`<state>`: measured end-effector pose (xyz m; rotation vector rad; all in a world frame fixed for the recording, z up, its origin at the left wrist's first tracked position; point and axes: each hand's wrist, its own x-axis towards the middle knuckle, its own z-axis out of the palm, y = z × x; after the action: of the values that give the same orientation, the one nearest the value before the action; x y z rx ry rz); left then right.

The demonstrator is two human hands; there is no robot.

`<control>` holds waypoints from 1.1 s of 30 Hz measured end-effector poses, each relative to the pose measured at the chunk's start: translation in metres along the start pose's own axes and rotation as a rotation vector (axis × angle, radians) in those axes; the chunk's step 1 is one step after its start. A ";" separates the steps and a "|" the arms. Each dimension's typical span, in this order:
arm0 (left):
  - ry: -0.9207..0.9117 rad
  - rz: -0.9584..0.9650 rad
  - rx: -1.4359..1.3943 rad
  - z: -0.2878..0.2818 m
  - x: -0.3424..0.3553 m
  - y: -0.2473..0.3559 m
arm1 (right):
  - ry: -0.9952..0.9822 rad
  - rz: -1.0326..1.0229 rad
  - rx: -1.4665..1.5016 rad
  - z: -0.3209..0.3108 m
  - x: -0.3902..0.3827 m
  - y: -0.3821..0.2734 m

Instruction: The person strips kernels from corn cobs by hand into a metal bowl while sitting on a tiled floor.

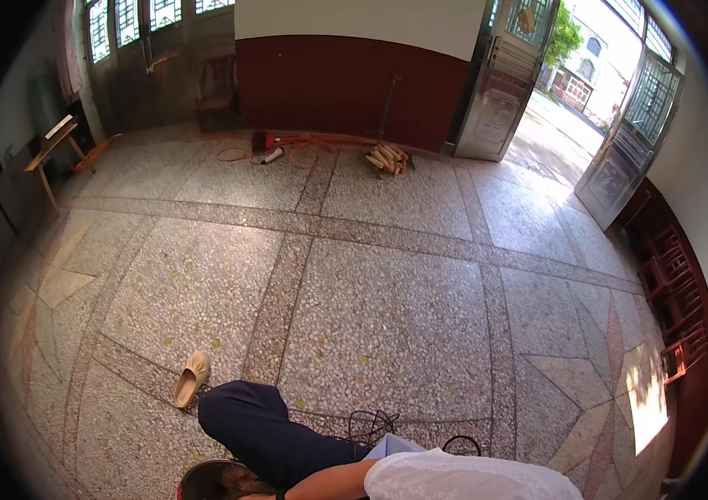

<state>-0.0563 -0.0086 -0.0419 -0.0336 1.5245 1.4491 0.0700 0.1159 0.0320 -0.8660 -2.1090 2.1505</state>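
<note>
One hand, mostly cropped, near a cut-off dark basin, its grip impossible to tell.

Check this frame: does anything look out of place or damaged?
A single beige slip-on shoe lies on the speckled stone floor, left of the dark blue trouser leg, with no mate in view. A thin black cable also lies in untidy loops. No damage is evident.

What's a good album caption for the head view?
Bare forearm beside a round basin, beige slip-on shoe on the terrazzo floor beyond.
</note>
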 end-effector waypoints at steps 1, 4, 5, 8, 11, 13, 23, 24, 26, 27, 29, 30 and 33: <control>0.000 -0.005 -0.010 0.000 0.001 -0.002 | 0.004 0.000 -0.001 0.000 -0.002 -0.001; -0.006 -0.014 -0.042 -0.006 0.007 -0.007 | 0.012 -0.005 0.005 -0.002 -0.007 -0.003; -0.007 -0.015 -0.046 -0.011 0.008 -0.008 | 0.013 -0.005 0.006 -0.003 -0.009 -0.004; -0.014 -0.038 -0.077 -0.018 0.016 -0.017 | 0.017 -0.008 0.009 -0.003 -0.013 -0.006; -0.015 -0.062 -0.101 -0.034 0.024 -0.023 | 0.022 -0.007 0.013 0.000 -0.014 -0.008; -0.019 -0.079 -0.118 -0.054 0.035 -0.030 | 0.024 -0.007 0.010 0.003 -0.012 -0.009; 0.046 0.042 -0.096 -0.066 0.057 -0.047 | 0.044 0.008 0.027 0.007 -0.007 -0.008; 0.042 0.043 -0.098 -0.064 0.057 -0.048 | 0.045 0.008 0.028 0.006 -0.007 -0.008; 0.042 0.040 -0.087 -0.061 0.051 -0.043 | 0.052 0.001 0.037 0.005 -0.008 -0.009; 0.041 0.038 -0.084 -0.057 0.050 -0.042 | 0.054 -0.001 0.041 0.005 -0.009 -0.010; 0.036 0.038 -0.087 -0.045 0.044 -0.036 | 0.061 -0.005 0.047 0.004 -0.011 -0.011; 0.031 0.037 -0.087 -0.040 0.040 -0.033 | 0.065 -0.008 0.052 0.003 -0.012 -0.011; 0.019 0.034 -0.086 -0.020 0.026 -0.022 | 0.079 -0.017 0.068 0.000 -0.016 -0.013</control>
<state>-0.0680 -0.0155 -0.0791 -0.0736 1.4833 1.5449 0.0791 0.1106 0.0502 -0.9073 -1.9879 2.1290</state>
